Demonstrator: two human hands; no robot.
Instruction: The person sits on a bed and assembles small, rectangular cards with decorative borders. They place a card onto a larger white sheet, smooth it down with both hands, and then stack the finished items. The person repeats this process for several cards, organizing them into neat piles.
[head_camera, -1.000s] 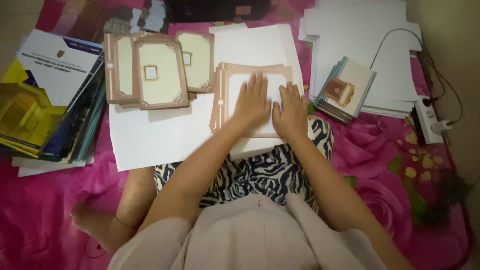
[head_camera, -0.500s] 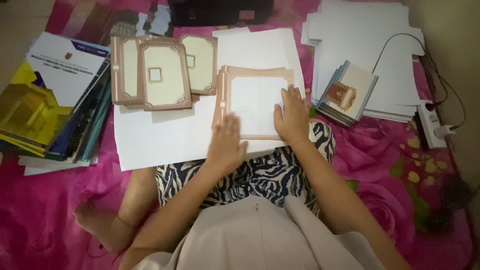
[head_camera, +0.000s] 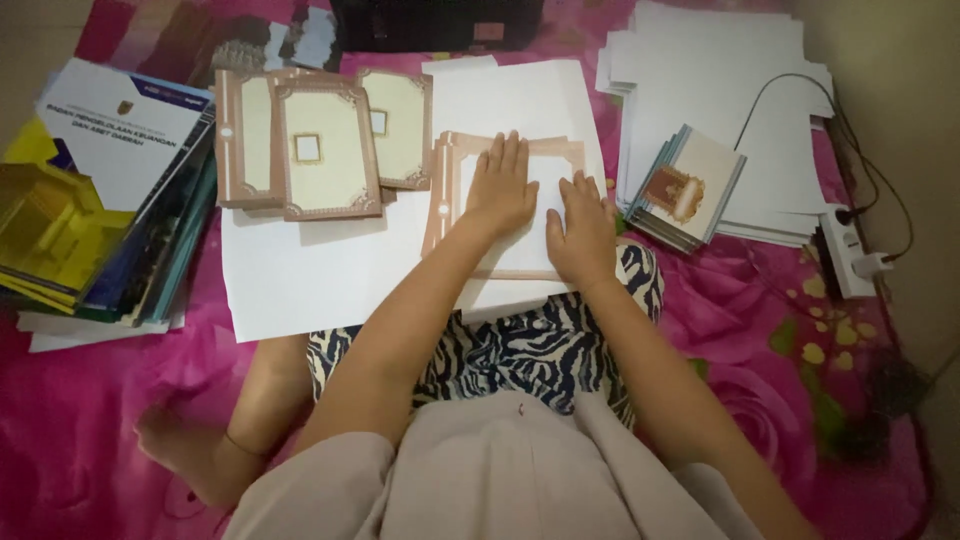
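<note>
Palms flat: my left hand (head_camera: 497, 190) and right hand (head_camera: 580, 228) press the framed card (head_camera: 520, 215) on the sheet (head_camera: 330, 270), fingers spread, gripping nothing. Three cards (head_camera: 320, 140) lie finished, I judge; a stack (head_camera: 690, 190) waits.

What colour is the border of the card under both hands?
Light brown around a white centre, on the card; the head view shows it.

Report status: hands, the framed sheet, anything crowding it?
Left hand and right hand flat on the brown-bordered sheet, empty. Sheet lies on white paper. Bordered cards sit left, apart.
</note>
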